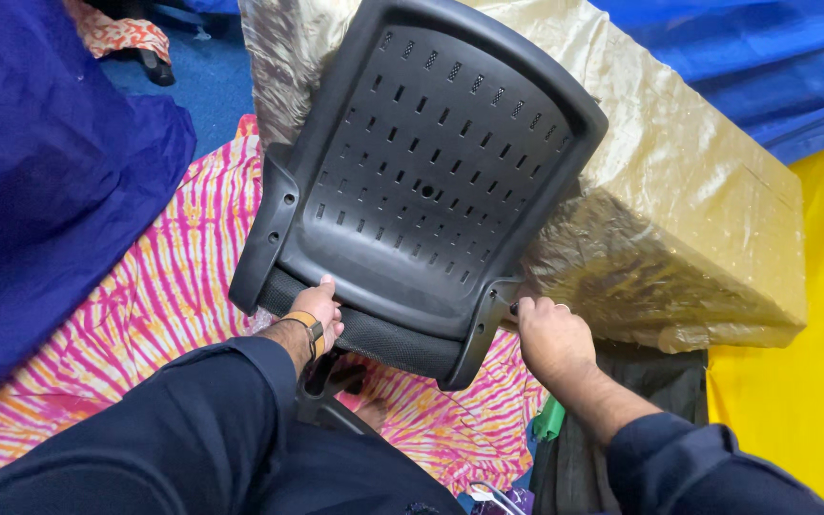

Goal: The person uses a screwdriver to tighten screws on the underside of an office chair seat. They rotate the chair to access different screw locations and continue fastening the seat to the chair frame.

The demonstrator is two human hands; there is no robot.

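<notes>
Pink cloth (174,286); both hands (321,319) (550,339) grip, seemingly, crowded chair seat (431,172) edges.

A makeshift assembly workshop: an office chair back (431,181) among bright draped cloths (159,286) and a gold-wrapped box (679,210).

A chair backrest (431,172) leans tilted against a foil-wrapped block (679,219) lying behind and to its right. The left hand (317,319) meets its lower edge, the right hand (550,339) its lower right corner. A patterned cloth (164,296) spreads beneath; draped fabric (40,172) rises at left.
</notes>
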